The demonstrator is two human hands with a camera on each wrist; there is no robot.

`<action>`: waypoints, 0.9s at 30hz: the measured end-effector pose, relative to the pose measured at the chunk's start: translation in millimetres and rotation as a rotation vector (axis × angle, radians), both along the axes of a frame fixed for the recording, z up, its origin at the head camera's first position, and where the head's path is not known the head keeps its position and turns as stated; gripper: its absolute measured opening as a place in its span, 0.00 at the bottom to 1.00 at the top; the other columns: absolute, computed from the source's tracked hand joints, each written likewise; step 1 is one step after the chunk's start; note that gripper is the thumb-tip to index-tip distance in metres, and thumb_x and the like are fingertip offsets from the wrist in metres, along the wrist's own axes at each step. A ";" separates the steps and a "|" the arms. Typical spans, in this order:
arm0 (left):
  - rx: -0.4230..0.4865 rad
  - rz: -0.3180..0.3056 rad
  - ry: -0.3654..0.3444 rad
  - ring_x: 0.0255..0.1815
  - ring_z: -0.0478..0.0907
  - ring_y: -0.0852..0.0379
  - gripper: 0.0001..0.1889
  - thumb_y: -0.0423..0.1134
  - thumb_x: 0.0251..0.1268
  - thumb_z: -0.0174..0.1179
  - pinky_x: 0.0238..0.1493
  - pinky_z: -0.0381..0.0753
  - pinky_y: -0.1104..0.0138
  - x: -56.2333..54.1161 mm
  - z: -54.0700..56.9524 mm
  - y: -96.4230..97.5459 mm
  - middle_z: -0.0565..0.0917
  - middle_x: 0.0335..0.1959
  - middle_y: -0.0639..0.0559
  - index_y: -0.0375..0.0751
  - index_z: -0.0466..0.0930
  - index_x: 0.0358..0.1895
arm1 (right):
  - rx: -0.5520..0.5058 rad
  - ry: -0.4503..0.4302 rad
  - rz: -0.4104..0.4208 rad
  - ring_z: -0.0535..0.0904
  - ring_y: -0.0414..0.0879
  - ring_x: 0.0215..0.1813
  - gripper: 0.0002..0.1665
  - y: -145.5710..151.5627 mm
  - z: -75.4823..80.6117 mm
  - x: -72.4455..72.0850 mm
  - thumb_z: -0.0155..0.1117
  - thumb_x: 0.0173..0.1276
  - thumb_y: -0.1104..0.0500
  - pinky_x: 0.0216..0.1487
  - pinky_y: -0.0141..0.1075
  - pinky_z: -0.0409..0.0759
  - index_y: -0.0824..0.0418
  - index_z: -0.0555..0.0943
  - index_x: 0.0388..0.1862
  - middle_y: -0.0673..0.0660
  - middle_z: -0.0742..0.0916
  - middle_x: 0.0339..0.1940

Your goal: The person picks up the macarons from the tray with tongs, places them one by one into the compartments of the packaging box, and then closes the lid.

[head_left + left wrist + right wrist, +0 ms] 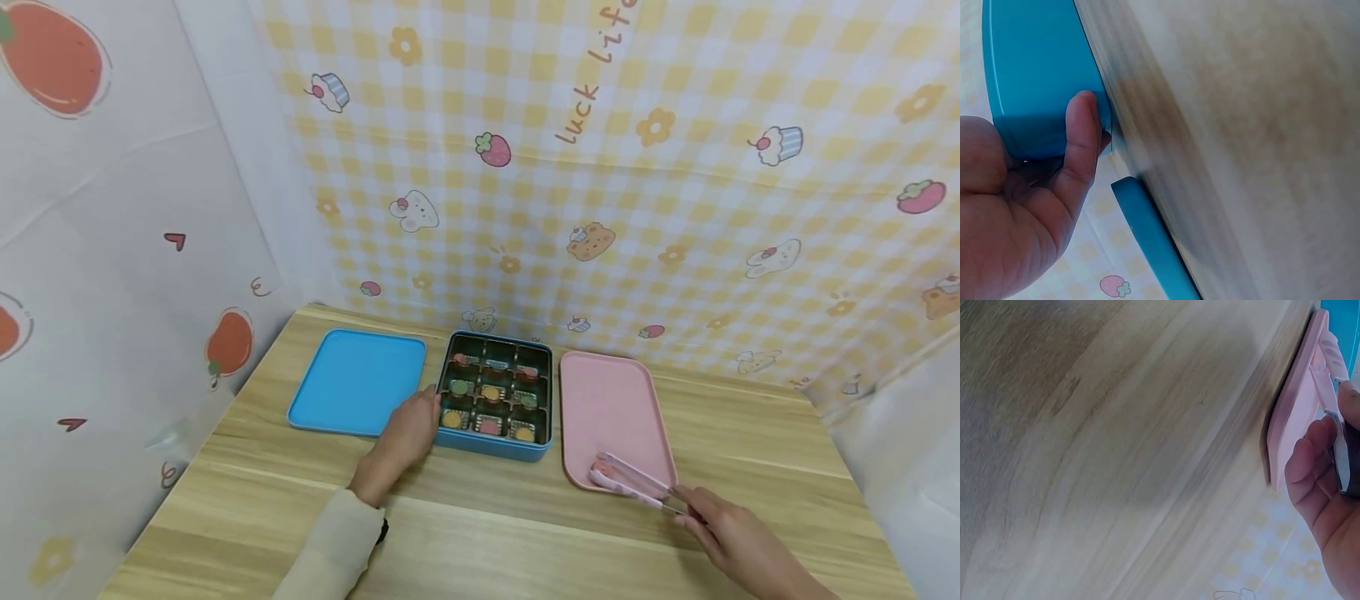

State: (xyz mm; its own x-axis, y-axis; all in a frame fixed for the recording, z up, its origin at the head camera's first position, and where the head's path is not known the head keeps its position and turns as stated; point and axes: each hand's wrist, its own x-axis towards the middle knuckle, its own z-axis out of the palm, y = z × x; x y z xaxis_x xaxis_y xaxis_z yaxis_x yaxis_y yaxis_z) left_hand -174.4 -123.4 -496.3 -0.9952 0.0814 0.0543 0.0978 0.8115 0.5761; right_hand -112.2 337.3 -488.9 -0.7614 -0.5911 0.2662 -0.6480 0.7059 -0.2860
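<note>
My left hand (pixel 411 427) holds the left side of a blue box (pixel 491 447), near its front corner. In the left wrist view a finger lies against the box's blue wall (pixel 1035 69); the other fingers are partly hidden. The open box has a dark divided insert with small orange, green and pink pieces in clear cups. My right hand (pixel 738 533) grips a pair of tongs (pixel 637 492) with pale patterned tips. Between those tips is a small reddish-pink piece (pixel 602 468), low over the front of a pink tray (pixel 611 392); whether it touches the tray is unclear.
A flat blue lid (pixel 360 379) lies left of the box on the wooden table (pixel 465 525). Behind the table hangs a yellow checked cloth (pixel 525 208), close to the back of the box and tray. White cloth (pixel 135 275) covers the left side.
</note>
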 end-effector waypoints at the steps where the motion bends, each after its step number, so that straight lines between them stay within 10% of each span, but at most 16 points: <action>1: 0.002 -0.001 -0.002 0.41 0.81 0.43 0.18 0.37 0.81 0.41 0.38 0.81 0.52 0.0 0.2 0.1 0.82 0.36 0.40 0.26 0.76 0.55 | -0.002 0.005 0.000 0.60 0.22 0.24 0.18 -0.2 -0.4 -0.5 0.69 0.64 0.66 0.22 0.21 0.65 0.72 0.80 0.52 0.34 0.71 0.25; 8: -0.002 0.003 -0.011 0.53 0.80 0.36 0.23 0.37 0.82 0.40 0.49 0.82 0.48 1.3 1.8 0.0 0.81 0.51 0.29 0.19 0.70 0.63 | -0.013 0.016 -0.032 0.60 0.23 0.24 0.18 -2.4 -1.5 -5.5 0.69 0.63 0.67 0.23 0.22 0.65 0.71 0.81 0.52 0.36 0.73 0.26; 27: -0.011 0.001 -0.004 0.53 0.80 0.35 0.23 0.37 0.81 0.40 0.49 0.82 0.47 1.9 1.1 -0.3 0.80 0.52 0.27 0.18 0.69 0.63 | -0.121 0.003 -0.215 0.62 0.28 0.22 0.16 -45.1 5.9 -40.3 0.64 0.70 0.64 0.20 0.26 0.65 0.70 0.81 0.55 0.43 0.73 0.25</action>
State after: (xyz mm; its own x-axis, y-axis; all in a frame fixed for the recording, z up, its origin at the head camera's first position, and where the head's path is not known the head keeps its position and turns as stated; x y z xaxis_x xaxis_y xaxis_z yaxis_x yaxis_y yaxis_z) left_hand -172.6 -123.7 -495.1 -0.9955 0.0808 0.0492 0.0945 0.8181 0.5672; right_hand -152.5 292.2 -483.0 -0.8652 -0.3795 0.3276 -0.4878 0.7883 -0.3750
